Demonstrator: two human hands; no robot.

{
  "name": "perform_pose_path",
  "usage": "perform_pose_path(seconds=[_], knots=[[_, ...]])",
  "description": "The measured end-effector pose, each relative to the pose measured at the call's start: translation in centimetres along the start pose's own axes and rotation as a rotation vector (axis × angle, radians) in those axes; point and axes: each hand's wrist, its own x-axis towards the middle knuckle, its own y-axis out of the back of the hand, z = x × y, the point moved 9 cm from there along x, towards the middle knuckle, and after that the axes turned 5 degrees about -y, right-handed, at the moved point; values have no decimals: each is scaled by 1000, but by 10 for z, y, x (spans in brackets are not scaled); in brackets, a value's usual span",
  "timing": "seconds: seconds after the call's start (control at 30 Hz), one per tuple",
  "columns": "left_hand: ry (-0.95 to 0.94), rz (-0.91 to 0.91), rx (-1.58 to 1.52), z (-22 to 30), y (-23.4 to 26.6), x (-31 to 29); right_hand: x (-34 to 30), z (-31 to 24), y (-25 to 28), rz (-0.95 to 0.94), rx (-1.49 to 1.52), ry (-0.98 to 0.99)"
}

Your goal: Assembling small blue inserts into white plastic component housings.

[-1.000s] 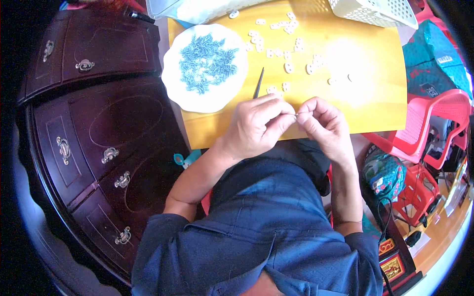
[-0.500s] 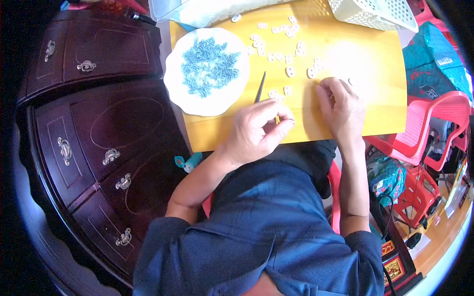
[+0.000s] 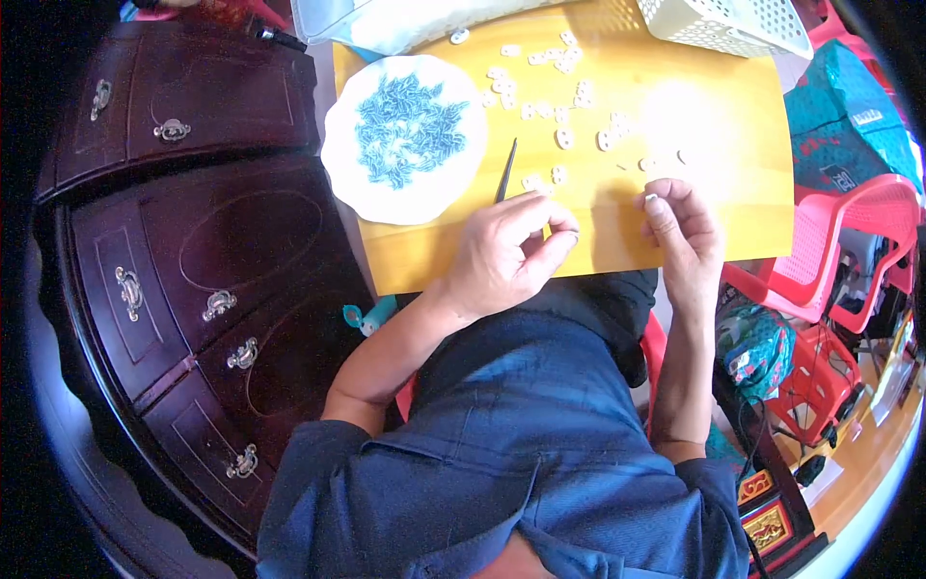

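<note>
My left hand (image 3: 511, 249) hovers over the table's near edge, thumb and forefinger pinched together; anything between them is too small to name. A thin dark pointed tool (image 3: 507, 171) sticks out past its knuckles; whether the hand holds it is unclear. To the right, my right hand (image 3: 687, 230) has its fingers curled and thumb against them, with a tiny pale spot at the thumb tip that could be a nail or a piece. Small white pieces with holes (image 3: 564, 139) lie scattered beyond both hands. A white scalloped plate (image 3: 344, 183) carries a heap of small blue pieces (image 3: 410, 130).
The yellow wooden table (image 3: 415, 261) has a clear plastic bin (image 3: 386, 27) and a white perforated basket (image 3: 723, 29) at its far edge. A dark drawer cabinet (image 3: 222, 232) stands close on the left. Pink chairs (image 3: 830, 232) and teal bags (image 3: 839, 116) are on the right.
My right hand has drawn back toward me and slightly right, and turned so its thumb shows. A white piece and a small dark sliver now show beyond it. My left hand has barely moved.
</note>
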Motion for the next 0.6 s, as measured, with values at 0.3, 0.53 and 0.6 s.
perform_pose_path(seconds=[0.3,0.53,0.6], knots=[[-23,-11,11,3,-15,1,-16,11,-4,6,186,-101],[3,-50,62,8,-22,7,-19,19,-17,-30,274,-56],[-5,-47,76,7,-25,9,-22,22,-20,-60,271,-85]])
